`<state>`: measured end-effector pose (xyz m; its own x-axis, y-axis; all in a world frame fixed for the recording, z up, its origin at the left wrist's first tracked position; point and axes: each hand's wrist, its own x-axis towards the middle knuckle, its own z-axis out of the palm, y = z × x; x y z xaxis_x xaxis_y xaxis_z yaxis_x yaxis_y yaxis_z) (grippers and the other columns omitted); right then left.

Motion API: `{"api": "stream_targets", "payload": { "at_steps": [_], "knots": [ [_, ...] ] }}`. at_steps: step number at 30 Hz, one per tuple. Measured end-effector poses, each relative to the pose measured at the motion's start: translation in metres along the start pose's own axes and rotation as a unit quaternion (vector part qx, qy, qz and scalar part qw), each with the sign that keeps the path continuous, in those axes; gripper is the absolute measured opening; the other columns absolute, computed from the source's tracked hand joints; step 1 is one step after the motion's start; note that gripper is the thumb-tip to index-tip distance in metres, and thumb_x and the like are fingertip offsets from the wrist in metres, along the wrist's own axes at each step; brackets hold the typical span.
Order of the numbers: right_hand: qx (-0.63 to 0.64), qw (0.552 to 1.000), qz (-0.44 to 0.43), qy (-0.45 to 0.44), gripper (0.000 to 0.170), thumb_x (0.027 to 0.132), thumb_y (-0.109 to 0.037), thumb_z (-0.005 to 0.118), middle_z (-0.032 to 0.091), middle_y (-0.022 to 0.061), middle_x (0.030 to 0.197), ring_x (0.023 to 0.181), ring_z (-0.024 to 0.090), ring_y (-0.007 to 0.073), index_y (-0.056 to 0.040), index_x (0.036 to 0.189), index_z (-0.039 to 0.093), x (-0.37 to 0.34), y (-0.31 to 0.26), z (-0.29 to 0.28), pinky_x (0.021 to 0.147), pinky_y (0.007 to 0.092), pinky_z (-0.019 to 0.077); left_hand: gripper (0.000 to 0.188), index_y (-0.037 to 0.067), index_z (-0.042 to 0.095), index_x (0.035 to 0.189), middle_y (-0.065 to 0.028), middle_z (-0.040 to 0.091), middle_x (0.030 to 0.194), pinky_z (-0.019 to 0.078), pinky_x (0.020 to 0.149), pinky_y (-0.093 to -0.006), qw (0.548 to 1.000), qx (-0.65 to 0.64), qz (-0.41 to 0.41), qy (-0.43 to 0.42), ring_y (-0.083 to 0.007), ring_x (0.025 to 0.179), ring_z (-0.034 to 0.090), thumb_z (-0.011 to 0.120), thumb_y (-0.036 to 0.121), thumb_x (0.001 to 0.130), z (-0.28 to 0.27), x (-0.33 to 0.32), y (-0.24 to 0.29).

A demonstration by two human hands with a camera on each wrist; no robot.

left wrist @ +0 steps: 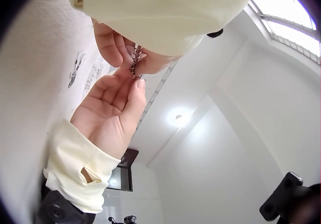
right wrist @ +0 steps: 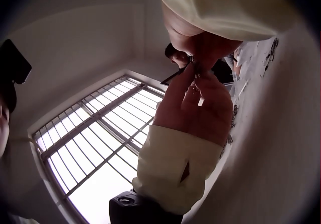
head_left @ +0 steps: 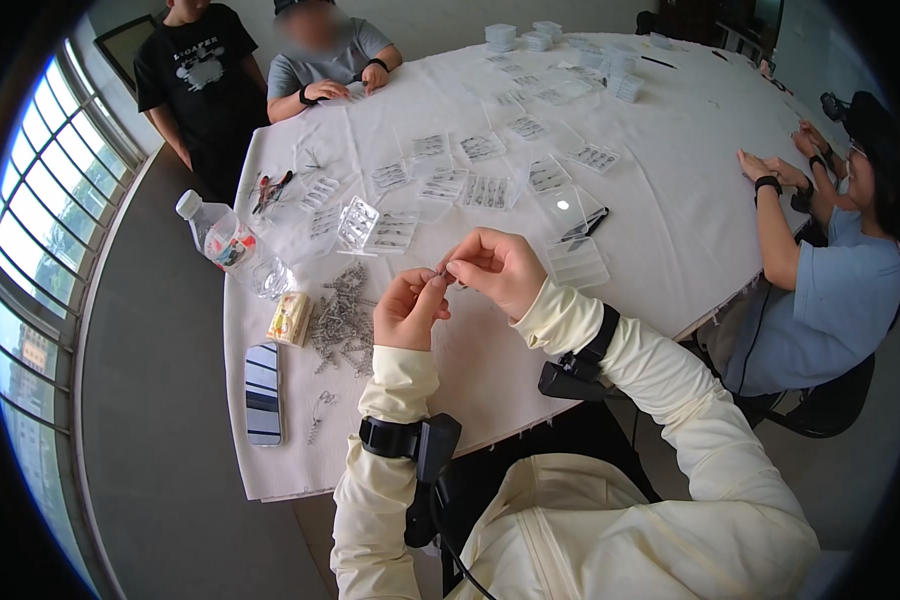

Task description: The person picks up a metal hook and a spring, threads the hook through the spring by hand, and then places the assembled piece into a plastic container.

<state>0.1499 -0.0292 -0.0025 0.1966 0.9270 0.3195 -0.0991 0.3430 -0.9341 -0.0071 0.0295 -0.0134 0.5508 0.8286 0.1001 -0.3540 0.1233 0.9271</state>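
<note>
Over the front part of the table, my left hand (head_left: 407,308) and right hand (head_left: 498,268) meet fingertip to fingertip. Between them is a small silvery chain-like metal piece (left wrist: 135,62), its links showing best in the left wrist view. Thumb and forefinger of each hand pinch it, and the fingertips cover part of it. In the right wrist view the piece (right wrist: 195,76) is dark and mostly hidden. A tangled pile of similar silvery metal pieces (head_left: 344,318) lies on the cloth just left of my left hand.
Beyond my hands lie several clear compartment boxes (head_left: 488,192) with small metal parts. An open clear box (head_left: 577,263) lies at right. Left are a bottle (head_left: 232,245), a tissue pack (head_left: 289,319), a phone (head_left: 264,394) and pliers (head_left: 270,190). Other people are around the table (head_left: 690,190).
</note>
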Motion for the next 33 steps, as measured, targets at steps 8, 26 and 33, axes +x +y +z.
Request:
{"api": "stream_targets", "payload": {
  "at_steps": [8, 26, 33],
  "knots": [
    [-0.116, 0.99, -0.055, 0.062, 0.009, 0.087, -0.007, 0.066, 0.07, 0.0071, 0.085, 0.079, 0.067, 0.0126, 0.0008, 0.087, 0.063, -0.004, -0.005, 0.006, 0.074, 0.0264, 0.0533, 0.01, 0.002, 0.063, 0.098, -0.0014, 0.063, 0.088, 0.0471, 0.063, -0.0211, 1.0, 0.018, 0.006, -0.006, -0.007, 0.073, 0.056, 0.064, 0.01, 0.092, 0.001, -0.001, 0.001],
    [-0.3, 0.925, -0.221, 0.069, 0.013, 0.074, 0.001, 0.074, 0.058, 0.0025, 0.086, 0.071, 0.061, 0.0135, -0.006, 0.082, 0.067, -0.002, -0.014, 0.005, 0.062, 0.026, 0.0494, 0.013, 0.002, 0.063, 0.1, 0.0016, 0.06, 0.083, 0.049, 0.067, -0.0225, 0.999, 0.023, 0.027, -0.01, -0.0066, 0.074, 0.056, 0.065, 0.013, 0.092, -0.001, -0.001, 0.002],
    [-0.311, 0.918, -0.235, 0.07, 0.012, 0.074, 0.0, 0.075, 0.058, 0.0021, 0.085, 0.068, 0.057, 0.0131, -0.006, 0.081, 0.067, -0.002, -0.015, 0.004, 0.061, 0.0259, 0.0483, 0.014, 0.002, 0.063, 0.1, 0.0017, 0.06, 0.083, 0.0491, 0.068, -0.0233, 0.999, 0.029, 0.027, -0.011, -0.0069, 0.074, 0.057, 0.065, 0.014, 0.093, -0.001, -0.002, 0.003]
  ]
}}
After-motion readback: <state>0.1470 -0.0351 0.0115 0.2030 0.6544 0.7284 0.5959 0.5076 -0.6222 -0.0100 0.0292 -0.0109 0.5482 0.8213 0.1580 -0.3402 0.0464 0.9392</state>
